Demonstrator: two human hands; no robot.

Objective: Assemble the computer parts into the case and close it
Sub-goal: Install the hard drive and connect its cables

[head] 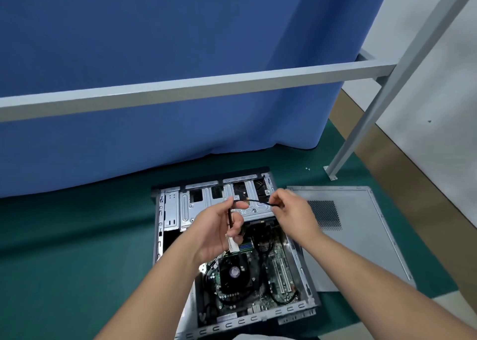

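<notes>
A: Black cable [254, 200], thin, spans between both hands above the open case [165, 210]. Left hand [219, 226]: grip closed on the cable, thumb and forefinger pinching it at the bend, the other fingers curled round the length that drops past the palm.

B: And the lower end?

A: A white label [231, 244] sits on the cable just below the left palm. Where the cable ends beyond that, cannot tell.

B: Right hand?

A: Right hand [291, 210]: grip closed too, fingertips pinching the cable's other end, knuckles up. Both hands hang over the silver drive cage [206, 205] at the far end of the case, not touching it.

B: Position of the case relative to the hands?

A: Directly under them. It lies flat on the green table [64, 249], open side up. Nearer the person, under the forearms: green motherboard [278, 259] with a black CPU fan [235, 272] on it and black wiring looped round the fan. White expansion slots run along the board's right side.

B: Side panel?

A: Grey side panel [361, 236] lies flat on the table just to the right of the case, its perforated vent patch near the right wrist. Its left edge is touching the case or very close to it; cannot tell which.

B: Further out?

A: Blue curtain [154, 55] behind the table, a grey metal frame bar [196, 89] across it, a slanted grey leg bolted to the table at far right. Two small screws [307, 169] on the table near that leg's foot.
</notes>
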